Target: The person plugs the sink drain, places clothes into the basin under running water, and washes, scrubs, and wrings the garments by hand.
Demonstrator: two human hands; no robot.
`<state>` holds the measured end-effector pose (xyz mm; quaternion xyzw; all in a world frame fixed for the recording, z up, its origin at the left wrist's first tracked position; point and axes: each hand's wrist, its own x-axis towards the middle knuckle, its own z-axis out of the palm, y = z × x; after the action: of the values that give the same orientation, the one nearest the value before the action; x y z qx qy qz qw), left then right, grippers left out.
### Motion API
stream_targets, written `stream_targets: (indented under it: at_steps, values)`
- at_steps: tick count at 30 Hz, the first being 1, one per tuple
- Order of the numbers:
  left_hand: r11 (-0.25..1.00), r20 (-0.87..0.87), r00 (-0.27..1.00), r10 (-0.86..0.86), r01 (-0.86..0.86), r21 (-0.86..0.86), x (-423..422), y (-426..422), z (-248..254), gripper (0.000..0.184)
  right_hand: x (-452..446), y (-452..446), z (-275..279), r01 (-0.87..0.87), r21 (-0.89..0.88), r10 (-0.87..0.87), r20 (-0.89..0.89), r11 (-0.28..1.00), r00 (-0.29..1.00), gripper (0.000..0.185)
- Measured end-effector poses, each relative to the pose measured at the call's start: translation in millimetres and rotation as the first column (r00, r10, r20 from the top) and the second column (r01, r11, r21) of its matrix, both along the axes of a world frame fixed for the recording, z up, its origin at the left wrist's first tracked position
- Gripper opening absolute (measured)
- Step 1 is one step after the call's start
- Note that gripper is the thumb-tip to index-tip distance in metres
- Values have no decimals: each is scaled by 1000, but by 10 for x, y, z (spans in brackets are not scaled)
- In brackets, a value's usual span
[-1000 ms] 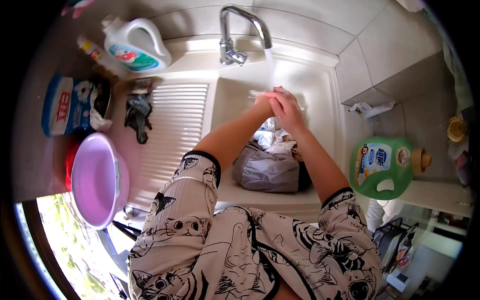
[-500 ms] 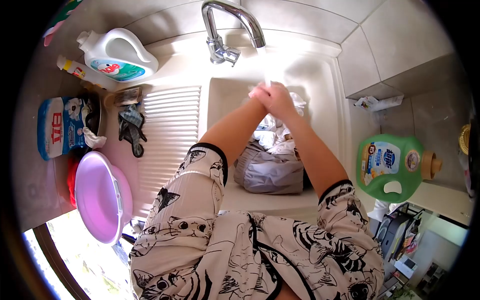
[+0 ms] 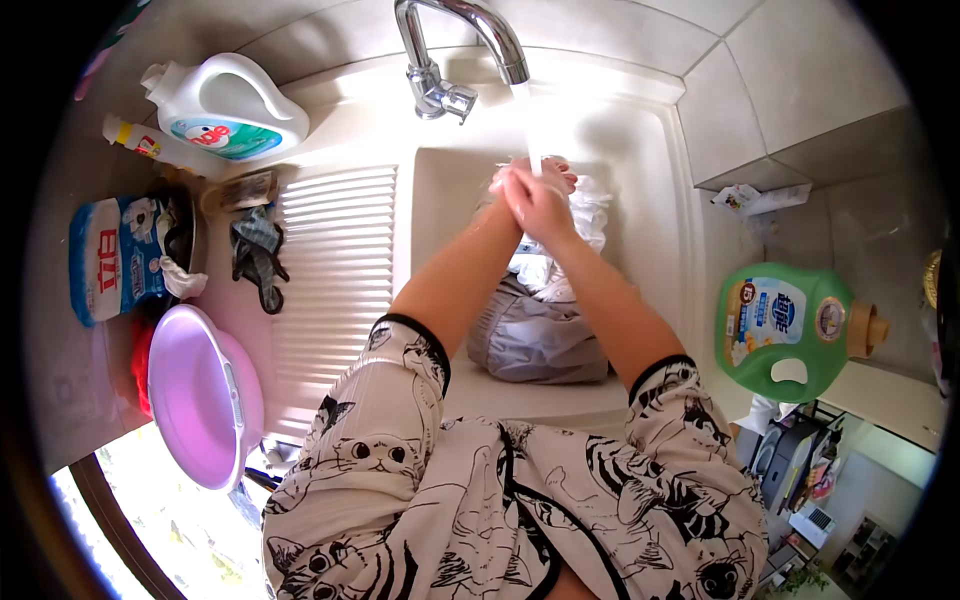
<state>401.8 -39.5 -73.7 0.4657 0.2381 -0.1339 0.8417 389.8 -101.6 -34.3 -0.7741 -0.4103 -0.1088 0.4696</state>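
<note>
My two hands are together under the running water of the chrome faucet (image 3: 465, 25), above the sink basin (image 3: 650, 250). My left hand (image 3: 558, 170) is partly hidden, its wet fingers apart and slightly curled, with nothing seen in them. Laid across it near the wrist is my right hand (image 3: 540, 208), its fingers closed around it. Below them in the basin lies a pile of wet white cloth (image 3: 590, 215), with a bundled grey garment (image 3: 540, 335) nearer to me.
Left of the basin is a ribbed washboard (image 3: 335, 250), with dark gloves (image 3: 258, 255) and a pink-purple basin (image 3: 195, 390) beyond. A white detergent bottle (image 3: 230, 110) and a blue-white detergent bag (image 3: 115, 255) stand at left. A green detergent bottle (image 3: 780, 330) is at right.
My right hand has slid back from the left fingers towards the left wrist, so more of the left fingers shows. The water still runs; the cloth stays in place.
</note>
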Motion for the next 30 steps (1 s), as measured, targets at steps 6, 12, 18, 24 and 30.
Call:
stream_targets:
  at_steps: [6, 12, 18, 24, 30]
  values:
    - [692, -66, 943, 326, -285, -663, -368, -129, 166, 42, 127, 241, 88, 189, 141, -22, -744, 972, 668, 30]
    - [546, -2, 897, 442, -270, -793, -509, -168, 176, 47, 287, 360, -139, 612, 478, 563, -824, 631, 63, 27]
    - [644, -3, 909, 417, -298, -705, -493, -25, 123, 34, 17, 252, -144, 602, 602, 666, -731, 525, 149, 27]
    - [759, -95, 954, 286, -286, -585, -402, 72, -172, 18, -200, 7, -353, 600, 515, 578, -810, 613, 105, 27]
    - [832, -156, 928, 339, -373, -411, -521, -84, -329, 18, -306, -296, -594, 380, 468, 426, -883, 797, 194, 33]
